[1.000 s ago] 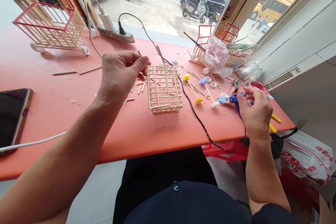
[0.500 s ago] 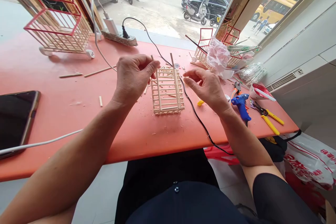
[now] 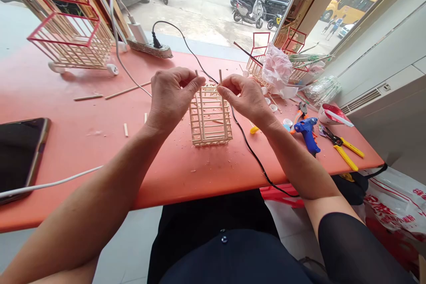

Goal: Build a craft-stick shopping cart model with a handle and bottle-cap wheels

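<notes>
Hands meet over a small stick basket [image 3: 210, 117] standing on an orange table [image 3: 186, 168]: the left hand [image 3: 171, 97] pinches the tip of one upright stick [image 3: 196, 72] at the basket's far left corner, and the right hand [image 3: 244, 97] pinches a second upright stick [image 3: 220, 75] at its far right corner. Both hands are closed in a fingertip pinch, near each other yet apart, with the basket's open top between them.

A black cord [image 3: 248, 146] runs from a power strip [image 3: 149, 47] at the window edge, passes just beside the basket's right wall under the right wrist, and drops over the near table edge. A blue glue gun [image 3: 308, 132] lies to the right, next to yellow-handled pliers [image 3: 342, 147] and a red-and-white dish [image 3: 329, 115]. One finished cart with a red frame [image 3: 71, 40] stands at the far left on white wheels; more red-framed carts, two at least, crowd the far right behind a crumpled pink-white bag [image 3: 275, 67], which hides part of them. Two long loose sticks [image 3: 106, 94] lie on the table left of the hands, and two short cut pieces [image 3: 125, 129] lie nearer. A dark phone [image 3: 18, 155] rests at the left edge with a white cable [image 3: 49, 183] attached. Small plastic caps [image 3: 273, 107] sit beyond the right hand, partly hidden, too few showing to count.
</notes>
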{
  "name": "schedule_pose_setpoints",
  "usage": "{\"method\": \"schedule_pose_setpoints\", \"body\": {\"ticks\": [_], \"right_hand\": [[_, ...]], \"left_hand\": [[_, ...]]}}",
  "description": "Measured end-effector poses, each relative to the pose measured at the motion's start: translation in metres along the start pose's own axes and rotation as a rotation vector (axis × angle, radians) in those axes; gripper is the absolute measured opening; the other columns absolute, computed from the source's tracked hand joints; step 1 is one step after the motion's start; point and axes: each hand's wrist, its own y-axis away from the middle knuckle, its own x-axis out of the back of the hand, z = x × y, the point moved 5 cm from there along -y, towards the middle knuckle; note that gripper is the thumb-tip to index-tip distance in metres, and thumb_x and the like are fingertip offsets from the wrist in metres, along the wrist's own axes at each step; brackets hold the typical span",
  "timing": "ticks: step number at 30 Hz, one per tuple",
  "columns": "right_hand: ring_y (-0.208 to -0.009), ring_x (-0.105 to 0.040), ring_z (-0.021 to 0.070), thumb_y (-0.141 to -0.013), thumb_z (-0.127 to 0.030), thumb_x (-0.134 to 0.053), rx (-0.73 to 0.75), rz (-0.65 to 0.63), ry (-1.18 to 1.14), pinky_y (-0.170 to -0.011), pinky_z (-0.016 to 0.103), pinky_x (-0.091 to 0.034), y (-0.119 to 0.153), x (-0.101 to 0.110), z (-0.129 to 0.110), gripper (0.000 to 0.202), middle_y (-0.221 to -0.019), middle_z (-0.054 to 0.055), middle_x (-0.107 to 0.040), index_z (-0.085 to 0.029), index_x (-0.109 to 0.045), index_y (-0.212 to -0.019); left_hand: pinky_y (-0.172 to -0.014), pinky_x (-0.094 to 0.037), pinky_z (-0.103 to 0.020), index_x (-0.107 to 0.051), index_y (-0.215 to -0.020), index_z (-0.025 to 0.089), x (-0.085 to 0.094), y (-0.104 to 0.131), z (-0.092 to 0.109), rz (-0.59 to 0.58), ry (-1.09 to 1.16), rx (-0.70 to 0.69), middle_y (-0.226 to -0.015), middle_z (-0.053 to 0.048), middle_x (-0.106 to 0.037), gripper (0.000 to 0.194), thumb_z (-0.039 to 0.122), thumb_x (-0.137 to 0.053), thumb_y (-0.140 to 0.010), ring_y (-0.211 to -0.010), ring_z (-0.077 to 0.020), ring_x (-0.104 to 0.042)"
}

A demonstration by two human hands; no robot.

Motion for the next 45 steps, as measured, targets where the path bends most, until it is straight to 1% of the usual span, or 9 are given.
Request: {"method": "schedule_pose_setpoints", "body": {"ticks": [5,13,19,26,31,37,41,43,45], "right_hand": [[-0.072,-0.055,0.0138,-0.091,-0.074,-0.061,0.006,0.005,-0.003,-0.072,0.032,-0.042,-0.001,-0.006,0.003,0.058,-0.079,0.002,-0.067,-0.016,-0.068,-0.088],[-0.073,-0.057,0.0142,-0.094,-0.067,-0.061,0.012,0.02,0.014,-0.074,0.032,-0.043,-0.001,-0.008,0.009,0.051,-0.08,0.001,-0.068,-0.017,-0.068,-0.089],[-0.074,-0.058,0.0142,-0.096,-0.062,-0.061,0.023,0.042,-0.013,-0.074,0.031,-0.044,0.002,-0.01,0.01,0.047,-0.082,0.002,-0.068,-0.016,-0.068,-0.09],[-0.074,-0.058,0.0144,-0.094,-0.069,-0.061,0.019,0.057,-0.025,-0.074,0.032,-0.045,0.002,-0.015,0.014,0.053,-0.082,0.002,-0.069,-0.017,-0.068,-0.089],[-0.075,-0.057,0.0146,-0.094,-0.069,-0.061,0.015,0.054,-0.03,-0.075,0.032,-0.045,0.002,-0.016,0.015,0.053,-0.083,0.002,-0.068,-0.017,-0.067,-0.089],[-0.076,-0.058,0.0145,-0.094,-0.069,-0.061,0.001,0.04,-0.031,-0.076,0.032,-0.045,0.003,-0.016,0.011,0.053,-0.084,0.002,-0.068,-0.017,-0.067,-0.09],[-0.075,-0.056,0.0139,-0.095,-0.067,-0.06,-0.018,0.033,-0.021,-0.076,0.031,-0.044,0.003,-0.016,0.01,0.051,-0.084,0.002,-0.068,-0.017,-0.066,-0.091],[-0.073,-0.053,0.0132,-0.095,-0.067,-0.06,-0.032,0.036,-0.009,-0.075,0.03,-0.043,0.003,-0.017,0.01,0.051,-0.083,0.002,-0.067,-0.017,-0.065,-0.09],[-0.072,-0.051,0.0126,-0.095,-0.069,-0.059,-0.04,0.043,0.001,-0.074,0.03,-0.042,0.003,-0.017,0.009,0.052,-0.082,0.001,-0.066,-0.018,-0.064,-0.088]], "left_hand": [[-0.063,-0.039,-0.034,-0.068,-0.068,0.023,-0.001,-0.001,0.0,-0.004,-0.032,-0.017,-0.061,0.003,-0.056,0.018,0.026,-0.073,-0.085,-0.06,-0.0144,-0.049],[-0.06,-0.039,-0.032,-0.066,-0.066,0.023,-0.002,0.002,0.0,-0.013,-0.041,-0.035,-0.059,0.003,-0.054,0.022,0.029,-0.072,-0.086,-0.059,-0.0142,-0.047],[-0.06,-0.037,-0.032,-0.065,-0.064,0.023,-0.003,0.003,0.0,-0.011,-0.045,-0.033,-0.057,0.004,-0.05,0.023,0.027,-0.072,-0.085,-0.058,-0.0139,-0.045],[-0.062,-0.038,-0.033,-0.065,-0.065,0.022,-0.002,0.003,-0.002,-0.006,-0.074,-0.032,-0.058,0.004,-0.05,0.023,0.026,-0.074,-0.086,-0.059,-0.0141,-0.043],[-0.063,-0.039,-0.032,-0.065,-0.066,0.022,-0.002,0.003,-0.003,0.01,-0.106,-0.036,-0.057,0.005,-0.05,0.022,0.026,-0.075,-0.085,-0.059,-0.0142,-0.044],[-0.064,-0.043,-0.032,-0.068,-0.068,0.022,-0.001,0.003,-0.003,0.027,-0.13,-0.041,-0.058,0.004,-0.056,0.018,0.028,-0.075,-0.083,-0.059,-0.0151,-0.048],[-0.068,-0.044,-0.033,-0.07,-0.069,0.022,0.0,0.004,-0.003,0.032,-0.099,-0.043,-0.062,0.003,-0.063,0.014,0.025,-0.078,-0.08,-0.061,-0.0163,-0.053],[-0.069,-0.046,-0.034,-0.072,-0.073,0.022,-0.001,0.004,-0.004,0.019,-0.065,-0.037,-0.064,0.002,-0.065,0.01,0.024,-0.078,-0.08,-0.064,-0.0174,-0.057],[-0.07,-0.047,-0.034,-0.075,-0.081,0.023,-0.001,0.004,-0.006,0.008,-0.037,-0.03,-0.067,0.002,-0.066,0.004,0.024,-0.078,-0.081,-0.066,-0.0182,-0.06]]}}
